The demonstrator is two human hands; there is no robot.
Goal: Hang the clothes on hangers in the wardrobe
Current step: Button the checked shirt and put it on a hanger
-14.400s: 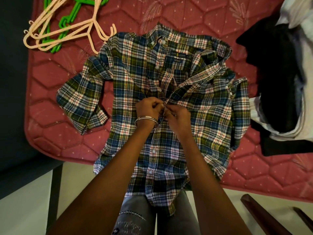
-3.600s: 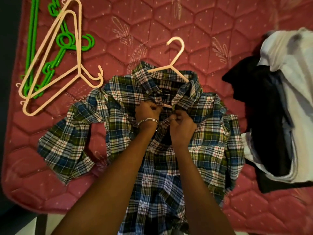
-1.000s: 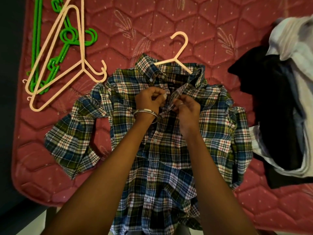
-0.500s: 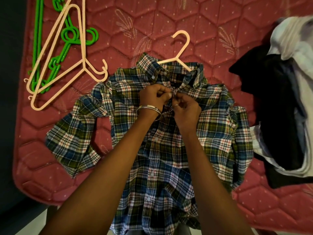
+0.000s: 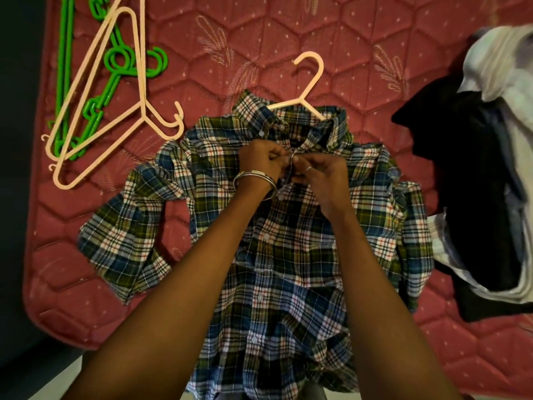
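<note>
From the head view, the plaid shirt lay face up on the red quilted mattress, its tail hanging off the mattress edge toward the person, presumably so the front lay flat for buttoning. A pale hanger was already inside the shirt: only its hook and neck stuck out past the collar, pointing away from the person, while its arms were hidden under the cloth.

Both hands met just below the collar. The left hand, with bangles on the wrist, had its grip clenched on the shirt's front edge, fingers curled and pinching the cloth. The right hand, a ring on 1 finger, pinched the opposite edge, so that the 2 edges were pressed together. I judged they were closing a top button, likely to keep the shirt from sliding off the hanger; the button itself was hidden by the fingers. Buttons lower down the shirt's front looked fastened.

Left of the shirt and beyond its sleeve lay the spare hangers, 2 pale ones over green ones, within easy reach for the next garments. Right of the shirt sat a pile of dark and white clothes, not yet hung. No wardrobe showed in view.
</note>
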